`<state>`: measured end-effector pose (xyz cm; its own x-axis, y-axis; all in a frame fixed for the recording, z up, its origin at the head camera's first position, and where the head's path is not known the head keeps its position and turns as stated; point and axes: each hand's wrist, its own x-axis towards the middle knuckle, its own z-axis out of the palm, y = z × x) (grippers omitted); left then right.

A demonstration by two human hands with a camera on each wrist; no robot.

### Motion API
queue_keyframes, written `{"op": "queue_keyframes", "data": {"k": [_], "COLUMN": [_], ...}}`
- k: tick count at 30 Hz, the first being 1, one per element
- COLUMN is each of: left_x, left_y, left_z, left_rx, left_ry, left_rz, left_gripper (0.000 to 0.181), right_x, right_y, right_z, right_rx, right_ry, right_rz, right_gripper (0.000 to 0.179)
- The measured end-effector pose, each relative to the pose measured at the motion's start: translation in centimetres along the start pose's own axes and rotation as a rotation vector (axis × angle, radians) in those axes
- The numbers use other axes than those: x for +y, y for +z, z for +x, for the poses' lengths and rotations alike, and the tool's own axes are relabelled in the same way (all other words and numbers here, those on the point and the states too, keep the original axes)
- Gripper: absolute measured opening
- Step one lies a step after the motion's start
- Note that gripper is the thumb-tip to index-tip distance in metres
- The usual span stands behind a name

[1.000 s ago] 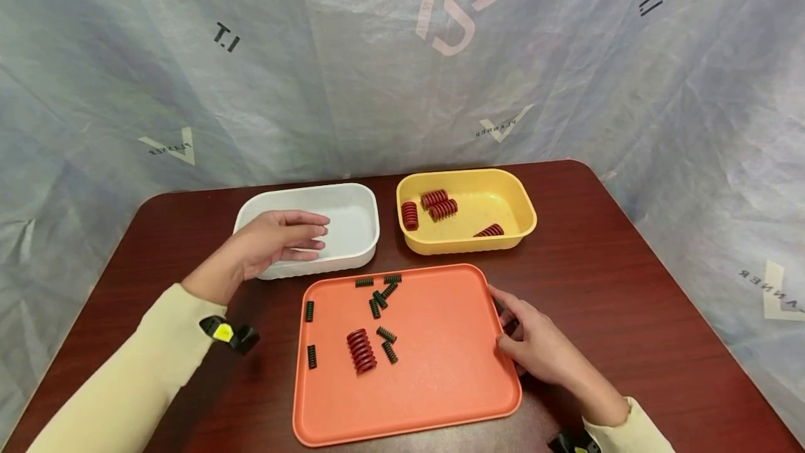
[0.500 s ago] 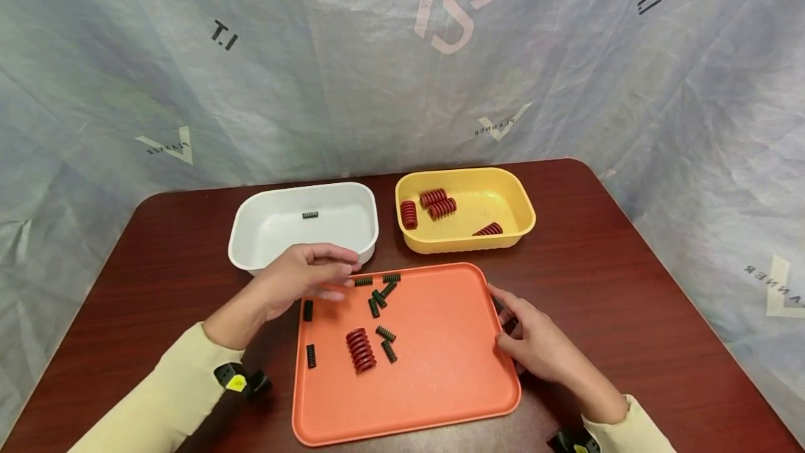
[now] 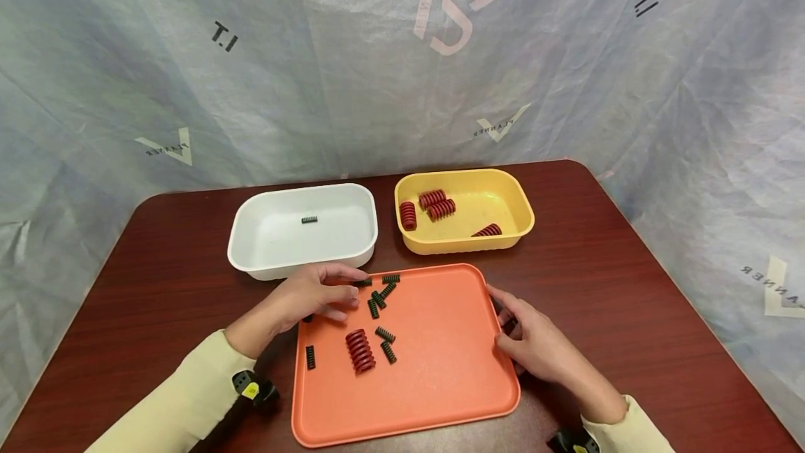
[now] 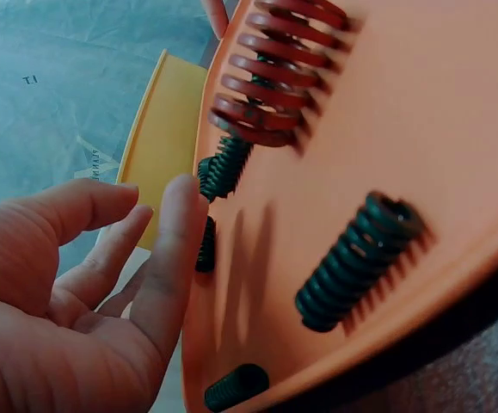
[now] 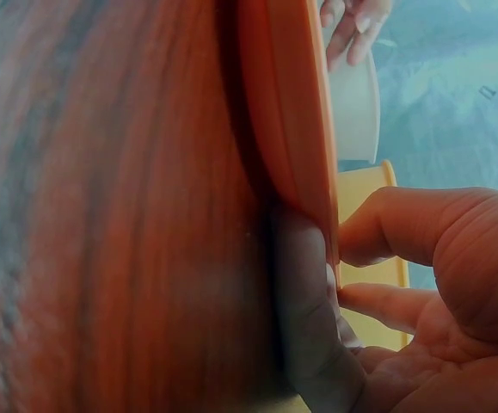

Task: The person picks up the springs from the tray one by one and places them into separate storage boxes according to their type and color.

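Over the far left corner of the orange tray [image 3: 440, 383], my left hand [image 3: 314, 296] reaches with fingers spread and nothing in them. Close to its fingertips lie several small dark green springs [image 3: 374, 308]; its index finger partly covers one at the far rim. In the left wrist view, a gap shows between thumb and fingers, with a green spring [image 4: 360, 262] lying apart from them. One large red spring [image 3: 360, 351] lies on the tray nearer me. My right hand [image 3: 541, 341] grips the tray's right edge, thumb at the rim; its other fingers are partly hidden.
Behind the tray stands a white bin [image 3: 302, 270] with one green spring [image 3: 309, 219] inside. Right of it, a yellow bin [image 3: 465, 246] holds several red springs [image 3: 442, 210]. All stand on a dark red-brown table [image 3: 604, 285], with a grey sheet [image 3: 352, 89] hanging behind.
My left hand has moved from the white bin toward me and right, over the tray's far left corner. A green spring now shows in that bin. The right hand stays at the tray's edge.
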<state>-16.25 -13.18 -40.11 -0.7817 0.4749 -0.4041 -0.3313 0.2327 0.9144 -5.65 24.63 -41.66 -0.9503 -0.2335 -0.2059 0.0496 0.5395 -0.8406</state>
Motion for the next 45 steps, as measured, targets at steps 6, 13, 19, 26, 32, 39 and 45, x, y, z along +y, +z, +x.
{"op": "queue_keyframes", "data": {"k": [6,13,19,26,32,39,45], "left_x": [0.0,-0.2,-0.3,-0.5,-0.8,-0.6,-0.5], "left_y": [0.3,0.7,0.7,0.9,1.3,1.9,1.7], "left_z": [0.4,0.6,0.5,0.7,1.0,1.4,1.3], "left_rx": [0.042,0.097,0.114,0.149,0.249,0.316,0.277], "left_ry": [-0.005,0.001,0.019,0.06,0.137,0.221,0.188], "left_rz": [0.074,0.132,0.169,0.306,0.531,0.713,0.7], "left_gripper": [0.036,0.037,0.035,0.025,0.018,0.017,0.009], "right_x": [0.0,0.0,0.0,0.0,-0.1,0.0,0.0], "right_y": [0.0,-0.1,-0.1,-0.1,-0.1,0.0,0.0], "right_z": [0.0,0.1,0.1,0.1,0.1,0.0,0.0], "right_rx": [0.0,-0.003,-0.006,-0.003,-0.005,0.001,0.007], "right_ry": [0.001,-0.007,-0.002,-0.006,-0.001,-0.003,-0.024], "right_rz": [0.007,0.015,0.019,0.013,0.017,0.012,0.01], "right_gripper": [0.078,0.078,0.078,0.078,0.078,0.078,0.077]}}
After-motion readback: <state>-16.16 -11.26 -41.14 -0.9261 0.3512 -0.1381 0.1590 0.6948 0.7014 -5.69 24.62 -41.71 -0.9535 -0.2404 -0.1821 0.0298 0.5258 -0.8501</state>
